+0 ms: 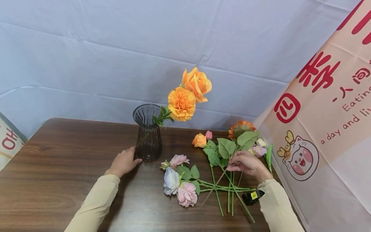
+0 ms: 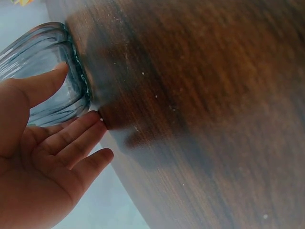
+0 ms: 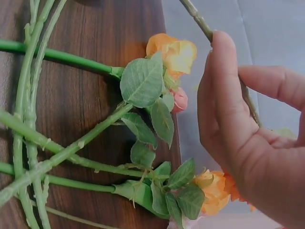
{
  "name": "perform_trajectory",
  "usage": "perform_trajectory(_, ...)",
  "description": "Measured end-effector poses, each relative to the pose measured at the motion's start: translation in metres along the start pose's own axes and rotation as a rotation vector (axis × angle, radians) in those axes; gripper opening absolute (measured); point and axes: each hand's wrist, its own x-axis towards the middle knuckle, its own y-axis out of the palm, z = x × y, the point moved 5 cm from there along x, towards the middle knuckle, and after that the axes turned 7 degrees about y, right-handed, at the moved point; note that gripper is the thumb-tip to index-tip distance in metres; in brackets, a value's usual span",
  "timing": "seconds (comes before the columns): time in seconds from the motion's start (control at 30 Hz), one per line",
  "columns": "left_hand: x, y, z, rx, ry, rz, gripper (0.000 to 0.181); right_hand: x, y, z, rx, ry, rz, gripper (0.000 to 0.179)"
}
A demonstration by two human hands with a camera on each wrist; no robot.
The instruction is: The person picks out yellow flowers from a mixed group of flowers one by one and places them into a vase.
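Beside the dark ribbed glass vase (image 1: 148, 143), my left hand (image 1: 124, 162) touches its base with thumb and fingers extended. In the left wrist view the thumb lies across the vase (image 2: 43, 102), and the other fingers reach along its far side. An orange rose (image 1: 197, 84) and an orange carnation (image 1: 182, 103) stand in the vase, leaning right. My right hand (image 1: 244, 163) pinches a thin brownish flower stem (image 1: 215, 186) between thumb and fingers, over the loose flowers. Up the stem's line are green leaves and an orange flower (image 1: 242, 129), seen from behind.
Pink and pale blue flowers (image 1: 171, 181) lie in front of the vase, stems pointing right. Green stems (image 1: 233, 196) cross them, with a small orange rose (image 1: 199, 140) and pale blooms (image 1: 259, 150) at the back. A printed cloth (image 1: 318, 154) borders the table's right side.
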Motion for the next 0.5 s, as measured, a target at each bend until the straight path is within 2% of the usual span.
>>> perform_trajectory(0.5, -0.0004, -0.0002, -0.0005, -0.002, -0.007, 0.006, 0.063, 0.0044, 0.0097, 0.0043, 0.087, -0.026, -0.003, 0.024)
